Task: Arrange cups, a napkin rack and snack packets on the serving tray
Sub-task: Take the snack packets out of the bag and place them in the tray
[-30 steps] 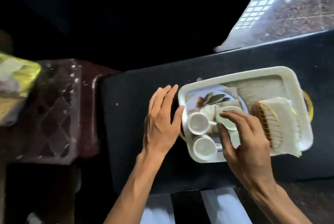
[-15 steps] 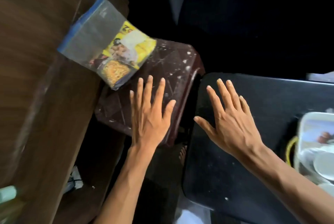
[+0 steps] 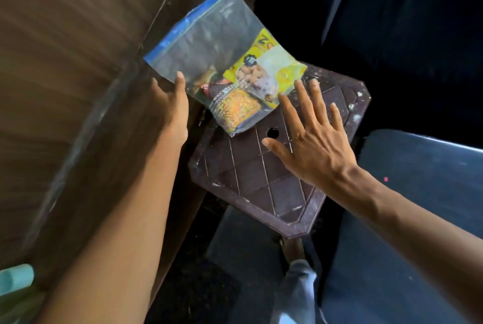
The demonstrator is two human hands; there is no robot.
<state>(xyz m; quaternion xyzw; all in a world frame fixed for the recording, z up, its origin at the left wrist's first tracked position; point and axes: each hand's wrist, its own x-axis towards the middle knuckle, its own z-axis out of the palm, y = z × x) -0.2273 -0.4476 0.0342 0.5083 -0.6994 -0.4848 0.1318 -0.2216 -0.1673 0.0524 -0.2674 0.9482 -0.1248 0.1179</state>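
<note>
Dim room, near-black across the upper right of the frame. Just above centre, a clear zip bag (image 3: 209,43) with a blue seal strip along its upper-left edge, holding snack packets (image 3: 248,88) printed in yellow, red and orange, lettering too blurred to read. Lies slantwise, lower corner over the far-left part of a dark brown plastic stool (image 3: 261,174), sealed end up toward the upper left, in front of a brown wooden panel (image 3: 65,75).

Left hand (image 3: 172,106) at the bag's lower-left edge, thumb straight and touching the plastic, other fingers hidden behind; impossible to tell whether gripping or only touching. Right hand (image 3: 316,140) right of centre above the stool's grid-patterned seat, flat, fingers straight and spread, holding nothing; index fingertip right at the packets' lower-right edge, contact unclear. Round hole (image 3: 273,132) in the seat just above that thumb's tip.

Dark blue worktop (image 3: 418,179) at right, beside the stool. Bare foot (image 3: 292,247) and pale trouser leg (image 3: 298,284) at bottom centre, below the stool. Blurred pale teal object (image 3: 15,276) in the lower-left corner.
</note>
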